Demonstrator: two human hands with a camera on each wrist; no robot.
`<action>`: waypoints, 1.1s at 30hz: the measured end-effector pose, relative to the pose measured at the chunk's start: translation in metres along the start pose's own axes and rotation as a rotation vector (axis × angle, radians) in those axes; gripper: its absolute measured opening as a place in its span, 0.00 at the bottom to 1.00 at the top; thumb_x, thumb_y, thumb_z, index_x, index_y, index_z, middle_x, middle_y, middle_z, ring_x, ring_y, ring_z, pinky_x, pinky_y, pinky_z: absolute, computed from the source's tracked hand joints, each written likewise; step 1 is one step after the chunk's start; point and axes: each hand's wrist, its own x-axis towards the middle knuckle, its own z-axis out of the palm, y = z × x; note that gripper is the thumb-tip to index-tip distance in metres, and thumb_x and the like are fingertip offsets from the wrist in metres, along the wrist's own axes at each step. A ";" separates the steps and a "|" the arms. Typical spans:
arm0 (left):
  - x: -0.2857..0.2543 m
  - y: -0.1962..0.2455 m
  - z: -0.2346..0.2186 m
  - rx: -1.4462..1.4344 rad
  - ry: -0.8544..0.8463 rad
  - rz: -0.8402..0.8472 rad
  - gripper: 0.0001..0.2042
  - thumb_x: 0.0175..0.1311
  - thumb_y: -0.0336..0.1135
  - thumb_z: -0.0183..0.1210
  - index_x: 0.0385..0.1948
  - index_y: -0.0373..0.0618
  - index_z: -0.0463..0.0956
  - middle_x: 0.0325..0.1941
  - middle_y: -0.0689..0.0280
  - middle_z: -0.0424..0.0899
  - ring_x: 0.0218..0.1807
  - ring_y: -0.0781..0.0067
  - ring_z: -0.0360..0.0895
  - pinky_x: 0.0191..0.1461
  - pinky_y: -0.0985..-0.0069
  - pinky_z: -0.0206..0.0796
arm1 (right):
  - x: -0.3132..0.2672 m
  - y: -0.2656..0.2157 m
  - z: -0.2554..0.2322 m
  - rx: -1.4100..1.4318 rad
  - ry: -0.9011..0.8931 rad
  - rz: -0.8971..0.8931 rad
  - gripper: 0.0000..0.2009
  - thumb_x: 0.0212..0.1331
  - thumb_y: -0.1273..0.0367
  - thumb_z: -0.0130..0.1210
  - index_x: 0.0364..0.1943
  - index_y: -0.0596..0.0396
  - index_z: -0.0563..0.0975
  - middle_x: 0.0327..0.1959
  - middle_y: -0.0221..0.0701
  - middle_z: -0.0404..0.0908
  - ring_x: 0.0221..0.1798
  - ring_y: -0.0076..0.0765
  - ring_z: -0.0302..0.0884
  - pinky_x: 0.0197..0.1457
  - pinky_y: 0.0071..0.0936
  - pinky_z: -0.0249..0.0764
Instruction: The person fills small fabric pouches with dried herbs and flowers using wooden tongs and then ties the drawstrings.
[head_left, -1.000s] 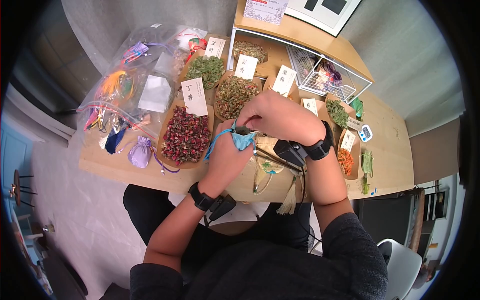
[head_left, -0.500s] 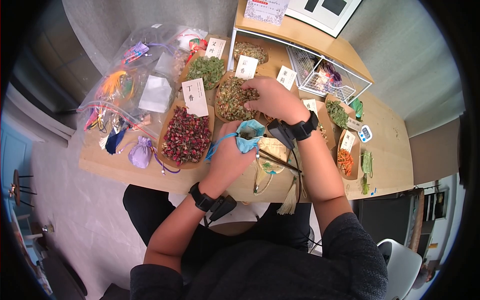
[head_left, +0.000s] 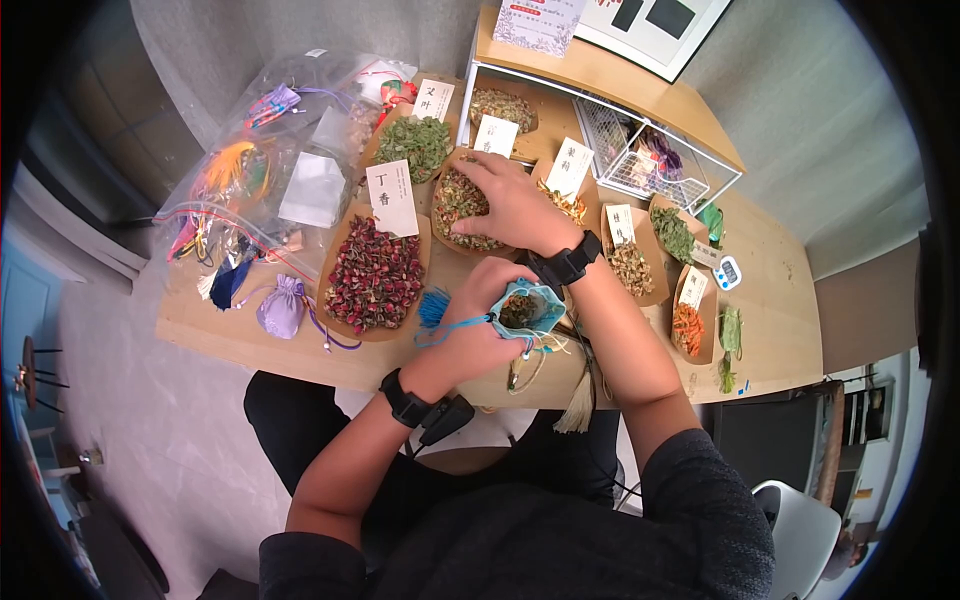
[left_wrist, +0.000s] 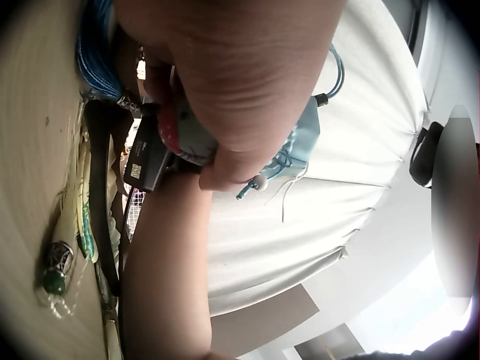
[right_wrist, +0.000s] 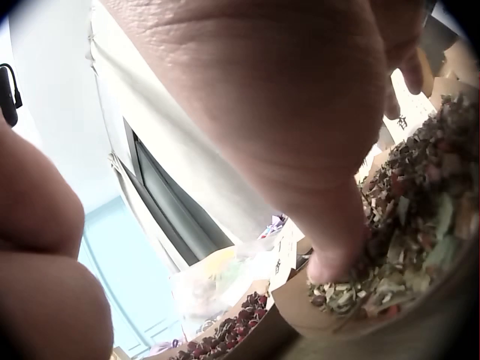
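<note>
My left hand [head_left: 468, 338] grips a light blue drawstring pouch [head_left: 545, 312] above the table's near side. The pouch's mouth gapes toward the head camera, showing dark chopped herbs [head_left: 518, 312] inside; blue cord and a blue tassel [head_left: 433, 308] hang at its left. In the left wrist view, part of the pouch [left_wrist: 304, 142] shows beyond the fingers. My right hand [head_left: 518, 208] reaches over a brown paper tray of mixed dried herbs [head_left: 458, 205], fingers spread. The right wrist view shows its thumb [right_wrist: 334, 251] down among the herbs.
A tray of dried rosebuds [head_left: 372, 270] stands left, green leaves [head_left: 412, 146] behind it. Further trays hold pale flowers [head_left: 630, 270] and orange pieces [head_left: 688, 328] at right. A purple pouch [head_left: 282, 305], plastic bags [head_left: 235, 170] and a wooden shelf [head_left: 620, 85] surround them.
My right hand has left the pouch's mouth, moved up to the mixed herbs and spread its fingers there. My left hand has shifted slightly right and down, turning the pouch's mouth into view.
</note>
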 end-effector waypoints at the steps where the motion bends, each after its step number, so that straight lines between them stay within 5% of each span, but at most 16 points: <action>1: 0.000 0.000 0.000 -0.007 -0.002 0.004 0.29 0.44 0.28 0.77 0.51 0.44 0.76 0.49 0.63 0.77 0.51 0.65 0.78 0.56 0.71 0.71 | 0.002 0.002 0.002 0.007 0.026 0.029 0.45 0.51 0.54 0.74 0.74 0.53 0.67 0.74 0.55 0.65 0.75 0.64 0.63 0.78 0.48 0.62; 8: -0.001 0.001 0.001 0.004 -0.007 0.020 0.28 0.46 0.26 0.77 0.52 0.43 0.75 0.50 0.62 0.77 0.51 0.66 0.78 0.56 0.72 0.72 | 0.003 0.010 0.019 -0.065 -0.021 0.117 0.44 0.58 0.48 0.68 0.75 0.54 0.65 0.74 0.55 0.65 0.75 0.63 0.63 0.77 0.48 0.63; 17: -0.001 0.000 0.001 0.000 -0.014 0.012 0.28 0.47 0.25 0.76 0.52 0.44 0.75 0.50 0.62 0.77 0.51 0.67 0.78 0.56 0.72 0.72 | 0.003 0.003 0.004 0.021 -0.060 0.120 0.36 0.54 0.50 0.70 0.63 0.58 0.77 0.61 0.48 0.79 0.65 0.59 0.75 0.68 0.48 0.72; 33: -0.001 0.004 0.000 -0.050 -0.001 -0.014 0.26 0.47 0.25 0.75 0.51 0.43 0.76 0.49 0.62 0.77 0.50 0.66 0.79 0.55 0.71 0.72 | 0.001 0.005 0.009 0.010 -0.012 0.021 0.25 0.48 0.66 0.73 0.53 0.57 0.82 0.49 0.43 0.83 0.55 0.55 0.80 0.60 0.46 0.76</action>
